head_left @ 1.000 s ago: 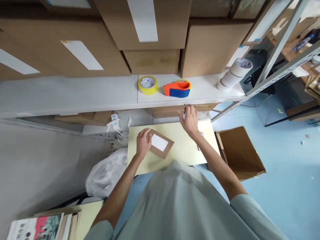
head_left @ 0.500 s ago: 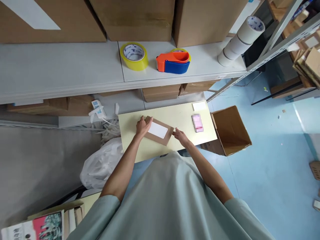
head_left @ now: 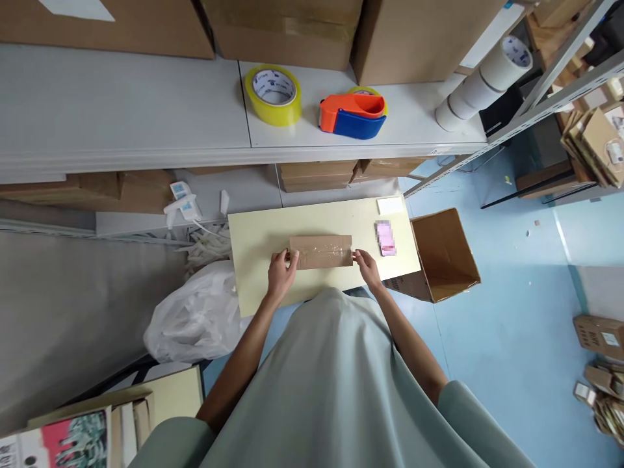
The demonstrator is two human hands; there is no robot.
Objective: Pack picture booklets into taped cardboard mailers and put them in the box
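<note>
Pinching the left end of a flat, oblong brown packet [head_left: 320,252], my left hand [head_left: 281,276] has its thumb laid over the cardboard edge. My right hand [head_left: 368,268] grasps the opposite end by the fingertips. Both grips are closed on the packet, palms clear of it. The packet is positioned over the left-centre of a smooth, pale yellow table [head_left: 258,234]; whether it rests there or is slightly raised, I cannot tell. Its upper face is matt brown, with glossy, wrinkled glints along the middle resembling clear film. Right of it I record a pixelated pink rectangle [head_left: 385,238] and a flat white card [head_left: 389,205]. An open, square-mouthed carton [head_left: 443,260] stands beside the table's right end. On the smooth grey shelf [head_left: 121,104] above: a ring of glossy yellow tape [head_left: 277,117], an orange-and-blue dispenser [head_left: 351,116], and stacked white rolls [head_left: 480,88]. A crumpled, translucent plastic bag [head_left: 197,315] bulges at the left.
</note>
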